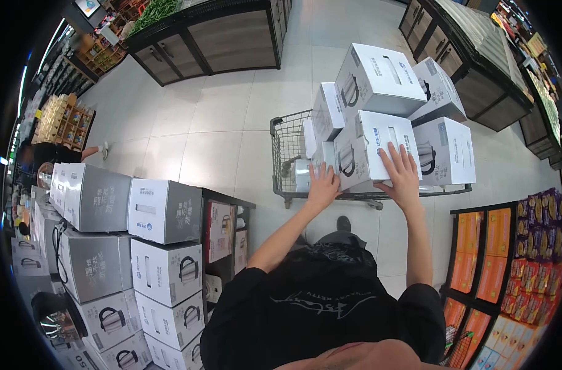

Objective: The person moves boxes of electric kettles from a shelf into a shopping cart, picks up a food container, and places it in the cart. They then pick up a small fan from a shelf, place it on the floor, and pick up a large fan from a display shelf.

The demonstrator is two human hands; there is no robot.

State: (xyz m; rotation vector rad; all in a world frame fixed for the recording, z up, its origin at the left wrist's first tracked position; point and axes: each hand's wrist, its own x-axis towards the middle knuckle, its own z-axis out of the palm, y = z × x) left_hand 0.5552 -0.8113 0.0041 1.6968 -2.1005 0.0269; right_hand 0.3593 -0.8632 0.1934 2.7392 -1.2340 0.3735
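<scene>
Resting spread-fingered on the white kettle box [368, 148], the right hand [402, 176] lies open; the left hand [324, 187], loosely open, sits at its lower corner (firm hold? can't tell). It's stacked among other boxes [382, 77] in the cart [291, 115]!

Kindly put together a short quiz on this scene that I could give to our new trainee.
1. Fill in the blank: the boxes in the cart carry a picture of a ____.

2. Multiple choice: what does the right hand touch?
A) the cart's rim
B) the front white box
C) the orange cartons on the shelf

3. True or false: the tall box stack at the picture's lower left stands outside the cart.

Key:
1. kettle
2. B; its spread fingers lie on that box.
3. True; it stands on its own, with open floor between it and the cart.
</scene>
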